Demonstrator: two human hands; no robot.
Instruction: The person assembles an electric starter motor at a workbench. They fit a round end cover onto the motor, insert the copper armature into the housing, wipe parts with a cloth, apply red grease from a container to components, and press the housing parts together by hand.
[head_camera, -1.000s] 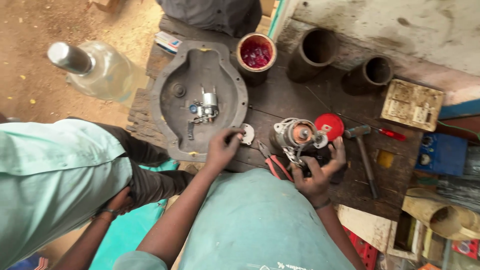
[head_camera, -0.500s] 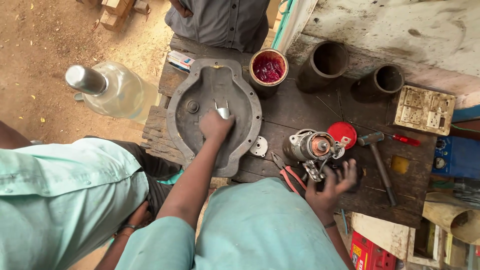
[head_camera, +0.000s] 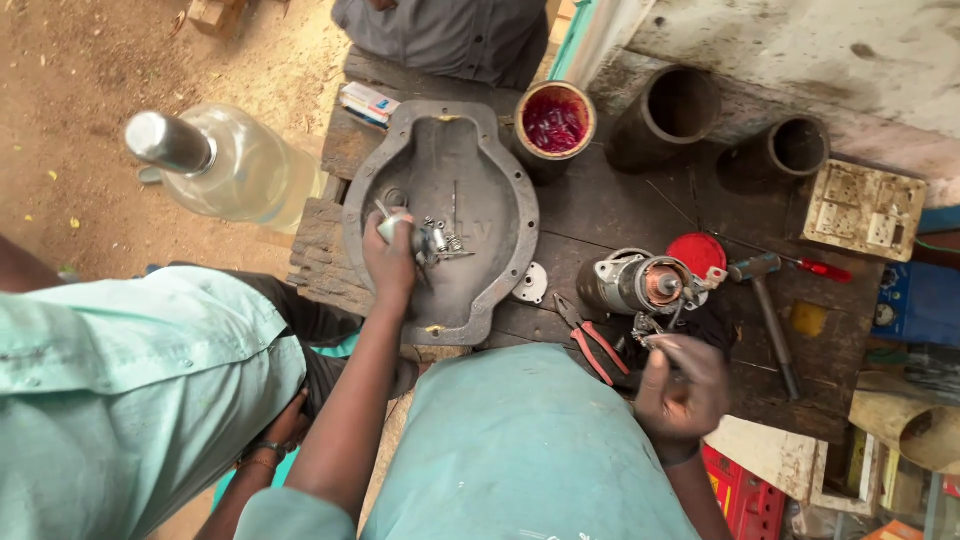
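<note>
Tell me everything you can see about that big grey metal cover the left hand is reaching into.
The grey metal cover is a rounded, dished casting that looks like cast metal, dull and grimy, with a flat flange rim holding bolt holes. It lies hollow side up on the dark wooden bench, beside a can of red liquid. Small springs and screws sit loose in its hollow. The left hand rests inside it, gripping a small metal part.

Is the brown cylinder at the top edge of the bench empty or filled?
Filled. The brown cylinder stands upright with its mouth open, and red material shows inside it, near the rim.
</note>
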